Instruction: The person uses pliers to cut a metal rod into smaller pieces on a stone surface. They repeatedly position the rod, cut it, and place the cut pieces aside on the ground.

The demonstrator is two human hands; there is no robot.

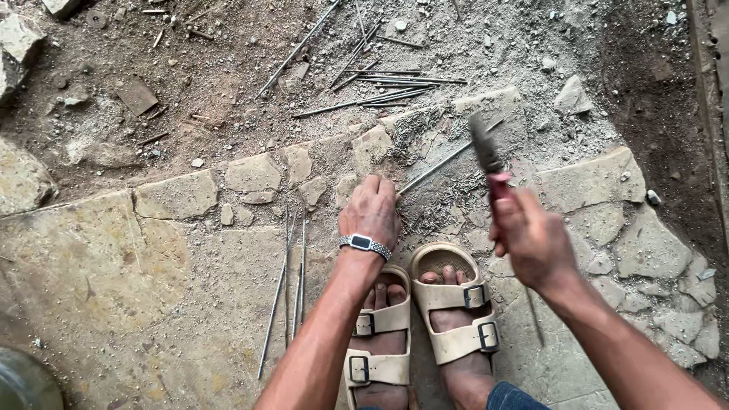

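So the thin metal rod [437, 163] is lying flat on a cracked stone slab [425, 129], slanting up and to the right, w/ its near end pinned under the fingertips of the left hand [370, 209]. That hand is palm down, fingers curled and pressed tight on the rod end, a wristwatch [365, 244] on the wrist. Right hand [531, 239] is fully wrapped around the red handle of a hammer [486, 156], head up above the rod's far half and blurred, so it looks mid-swing imo.

What could go wrong: the striking spot is near those left fingertips, so a glancing blow or a rod that rolls on the rough stone could put the hammer on a finger. Rod could also spring or skip off the slab bc the surface is uneven and broken. Toes are a worry too: both feet are in open tan sandals [456, 304] just below the hands, nothing covering them if the hammer slips.

Relative to the hands: rod runs from under the left fingers out toward the upper right, passing just left of and under the hammer head, apart from it rn.

Further out: a bunch of loose rods [387, 83] on the dirt beyond the slab, a few more long rods [288, 288] on the flat stone left of the feet, rubble all around.
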